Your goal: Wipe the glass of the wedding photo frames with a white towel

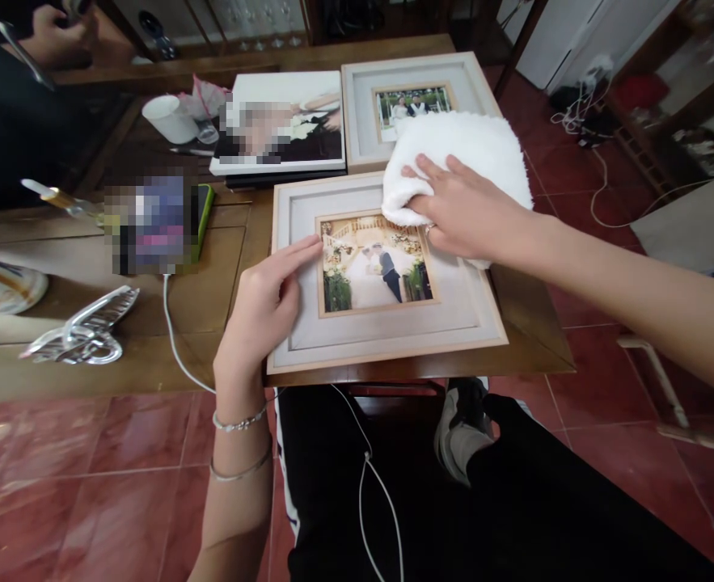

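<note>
A framed wedding photo (372, 331) lies flat near the front edge of the table, with a pale wooden rim and a wide off-white mount. My left hand (272, 295) rests on its left side, fingers stretched out toward the picture. Over the upper right corner of that frame, my right hand (469, 206) presses a fluffy white cloth (478, 145), its fingers partly tucked into the fold. The cloth also covers the lower part of a second framed photo (362, 105) lying behind.
Left of the second frame lies a white-edged photo panel (284, 166). A white cup (171, 119), a phone in a green case (204, 214) with a white cable (175, 339), and a silver hair claw (93, 327) are on the table. Another person's hand (59, 36) shows at upper left.
</note>
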A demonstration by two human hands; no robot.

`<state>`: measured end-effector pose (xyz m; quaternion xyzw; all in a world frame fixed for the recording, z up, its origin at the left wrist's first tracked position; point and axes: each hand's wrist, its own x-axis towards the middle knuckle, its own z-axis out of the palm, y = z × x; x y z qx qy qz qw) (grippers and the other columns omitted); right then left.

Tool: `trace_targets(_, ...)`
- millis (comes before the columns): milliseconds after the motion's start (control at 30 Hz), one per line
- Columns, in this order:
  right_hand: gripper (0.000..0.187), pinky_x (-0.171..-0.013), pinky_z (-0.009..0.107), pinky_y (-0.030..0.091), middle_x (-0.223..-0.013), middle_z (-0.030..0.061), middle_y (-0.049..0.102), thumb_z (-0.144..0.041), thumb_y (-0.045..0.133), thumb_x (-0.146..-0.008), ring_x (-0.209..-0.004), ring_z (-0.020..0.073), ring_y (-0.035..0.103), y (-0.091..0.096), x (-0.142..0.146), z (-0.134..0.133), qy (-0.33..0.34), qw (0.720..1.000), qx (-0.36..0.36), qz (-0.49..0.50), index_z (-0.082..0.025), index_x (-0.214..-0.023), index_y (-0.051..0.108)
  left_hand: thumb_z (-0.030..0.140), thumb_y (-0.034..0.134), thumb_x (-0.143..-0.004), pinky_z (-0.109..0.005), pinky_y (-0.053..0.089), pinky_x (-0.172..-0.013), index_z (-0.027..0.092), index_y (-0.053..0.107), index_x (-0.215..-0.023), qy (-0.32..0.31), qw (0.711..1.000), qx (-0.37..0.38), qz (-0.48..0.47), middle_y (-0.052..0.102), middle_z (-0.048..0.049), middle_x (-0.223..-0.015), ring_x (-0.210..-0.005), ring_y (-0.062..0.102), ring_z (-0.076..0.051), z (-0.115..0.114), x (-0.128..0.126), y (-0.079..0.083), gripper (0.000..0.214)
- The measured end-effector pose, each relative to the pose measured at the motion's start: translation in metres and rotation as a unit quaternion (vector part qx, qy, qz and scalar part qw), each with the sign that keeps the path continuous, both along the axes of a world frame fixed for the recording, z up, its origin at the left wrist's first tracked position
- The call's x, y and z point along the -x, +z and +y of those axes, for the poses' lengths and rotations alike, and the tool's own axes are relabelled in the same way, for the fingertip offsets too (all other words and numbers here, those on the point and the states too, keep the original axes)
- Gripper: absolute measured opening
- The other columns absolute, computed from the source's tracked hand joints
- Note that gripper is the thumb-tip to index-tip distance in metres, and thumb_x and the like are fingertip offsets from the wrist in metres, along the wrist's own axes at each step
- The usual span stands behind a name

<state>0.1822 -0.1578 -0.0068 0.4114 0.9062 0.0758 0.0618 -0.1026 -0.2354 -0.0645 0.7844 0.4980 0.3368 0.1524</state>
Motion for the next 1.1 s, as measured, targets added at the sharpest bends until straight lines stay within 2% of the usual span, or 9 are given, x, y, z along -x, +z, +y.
trace_targets(100,0.045,-0.118,0.060,0.039,-0.160,0.0240,0.046,-0.011,0.045,-0.090,-0.152,0.0385,0.038,0.005,0.005,-0.015,0.021,0.998,0.016,-0.054,-0.002,-0.127,0.069,0.008,0.043,-0.092,-0.047,0.049,-0.121,0.032,0.072,-0.131,0.025,1.000,0.004,0.000,0.068,0.0046,-0.142,-0.134,0.065,-0.022,-0.001,-0.002,0.001,0.054)
trace_targets(233,0.035,-0.106,0.055,0.049,-0.139,0.0176,0.066,-0.013,0.047,-0.088,-0.134,0.0354,0.056,0.019,0.007,-0.065,0.056,0.993,0.056,-0.084,-0.014,-0.104,0.078,0.009,0.043,-0.092,-0.047,0.049,-0.120,0.032,0.072,-0.131,0.039,0.999,0.005,0.002,0.069,0.0050,-0.141,-0.133,0.065,-0.021,-0.001,-0.004,0.001,0.053)
trace_targets(367,0.024,-0.098,0.052,0.052,-0.104,0.0108,0.076,-0.017,0.055,-0.081,-0.113,0.0334,0.065,0.036,-0.002,-0.112,0.106,0.985,0.108,-0.079,-0.025,-0.080,0.078,0.007,0.043,-0.092,-0.046,0.048,-0.121,0.029,0.071,-0.133,0.033,0.999,-0.003,0.003,0.067,0.0019,-0.143,-0.135,0.064,-0.022,-0.001,-0.005,0.000,0.054)
trace_targets(467,0.020,-0.101,0.052,0.051,-0.097,0.0096,0.077,-0.017,0.060,-0.075,-0.113,0.0346,0.066,0.041,-0.010,-0.128,0.157,0.979,0.110,-0.072,-0.027,-0.061,0.072,0.006,0.043,-0.092,-0.045,0.046,-0.122,0.022,0.070,-0.134,0.027,1.000,-0.012,0.008,0.066,-0.0036,-0.145,-0.137,0.062,-0.022,0.000,-0.005,-0.001,0.053)
trace_targets(567,0.019,-0.100,0.051,0.054,-0.118,0.0124,0.077,-0.019,0.060,-0.077,-0.116,0.0344,0.068,0.034,-0.006,-0.130,0.131,0.984,0.114,-0.027,-0.024,-0.075,0.078,0.006,0.043,-0.091,-0.043,0.045,-0.122,0.020,0.070,-0.134,0.024,1.000,-0.013,0.012,0.066,-0.0057,-0.145,-0.137,0.062,-0.022,0.000,-0.005,-0.001,0.052)
trace_targets(667,0.030,-0.107,0.055,0.052,-0.145,0.0181,0.063,-0.021,0.061,-0.081,-0.133,0.0382,0.061,0.023,0.011,-0.127,0.105,0.987,0.120,0.019,-0.017,-0.102,0.082,0.007,0.043,-0.092,-0.042,0.045,-0.123,0.021,0.070,-0.134,0.023,1.000,-0.009,0.011,0.066,-0.0047,-0.146,-0.137,0.062,-0.023,0.001,-0.005,-0.002,0.052)
trace_targets(833,0.040,-0.119,0.060,0.042,-0.156,0.0155,0.053,-0.024,0.058,-0.089,-0.148,0.0400,0.045,0.013,0.060,-0.117,0.147,0.977,0.153,0.036,-0.019,-0.124,0.078,0.008,0.043,-0.092,-0.044,0.045,-0.122,0.025,0.069,-0.135,0.033,0.999,0.002,0.010,0.066,-0.0006,-0.145,-0.136,0.062,-0.023,0.000,-0.006,-0.001,0.053)
trace_targets(967,0.041,-0.122,0.059,0.039,-0.158,0.0160,0.050,-0.022,0.050,-0.096,-0.150,0.0388,0.042,0.012,0.090,-0.112,0.180,0.972,0.145,0.047,-0.022,-0.127,0.077,0.010,0.043,-0.094,-0.042,0.053,-0.114,0.026,0.067,-0.138,0.049,0.999,0.010,-0.006,0.068,-0.0005,-0.143,-0.129,0.067,-0.023,0.000,-0.006,0.000,0.053)
trace_targets(1100,0.031,-0.115,0.063,0.044,-0.152,0.0202,0.057,-0.018,0.060,-0.092,-0.144,0.0425,0.050,0.008,0.086,-0.117,0.159,0.979,0.117,0.052,-0.017,-0.117,0.079,0.014,0.044,-0.096,-0.041,0.057,-0.108,0.023,0.069,-0.136,0.061,0.998,-0.005,0.001,0.071,-0.0025,-0.138,-0.122,0.071,-0.023,-0.001,-0.006,0.001,0.048)
